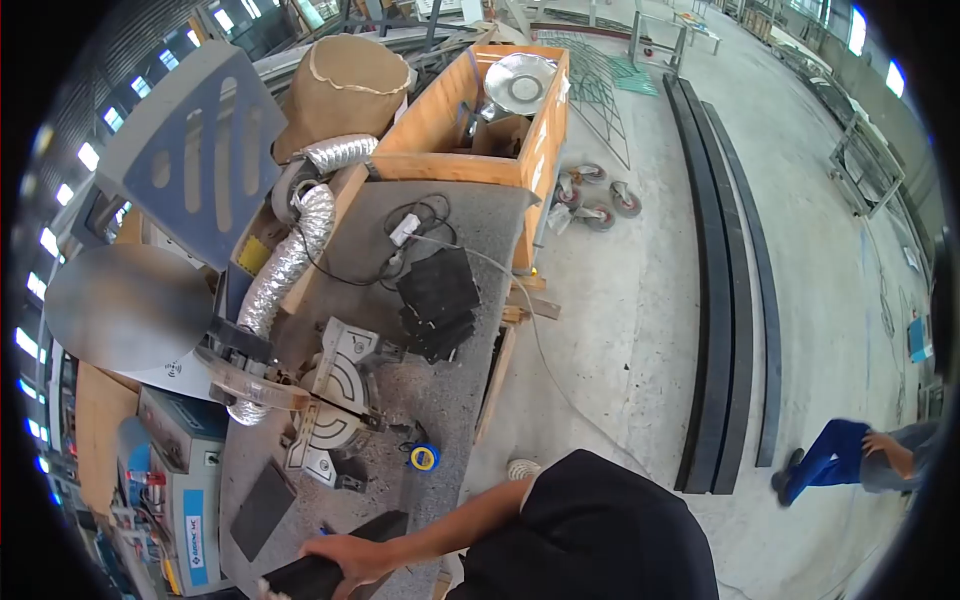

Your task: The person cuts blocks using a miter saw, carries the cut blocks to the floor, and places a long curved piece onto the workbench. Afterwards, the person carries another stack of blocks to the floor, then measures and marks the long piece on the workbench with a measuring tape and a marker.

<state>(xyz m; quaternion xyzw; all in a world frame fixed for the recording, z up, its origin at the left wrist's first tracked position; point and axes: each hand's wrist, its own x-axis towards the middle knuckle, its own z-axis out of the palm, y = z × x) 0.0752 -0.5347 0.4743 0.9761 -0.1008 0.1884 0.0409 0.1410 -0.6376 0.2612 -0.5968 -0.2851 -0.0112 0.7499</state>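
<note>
My right hand (350,562) is closed around a dark flat piece (300,578) at the bottom edge of the view. Beneath and beside that hand lies another dark flat piece (385,530). My left hand is out of sight; a small pale patch by the held piece is too cut off to make out. A dark rectangular plate (263,510) lies on the grey worktable (440,215) to the left. Ahead of my hand stands a mitre saw (330,412) with a round base. Near it are a blue and yellow tape measure (424,457) and a stack of black plates (438,300).
Silver ducting (290,265) runs behind the saw. A wooden crate (450,168) holds a metal dish (520,84). A cable (535,320) hangs off the table. Casters (598,205) and long dark beams (715,280) lie on the floor. A person in blue trousers (835,455) is at the right.
</note>
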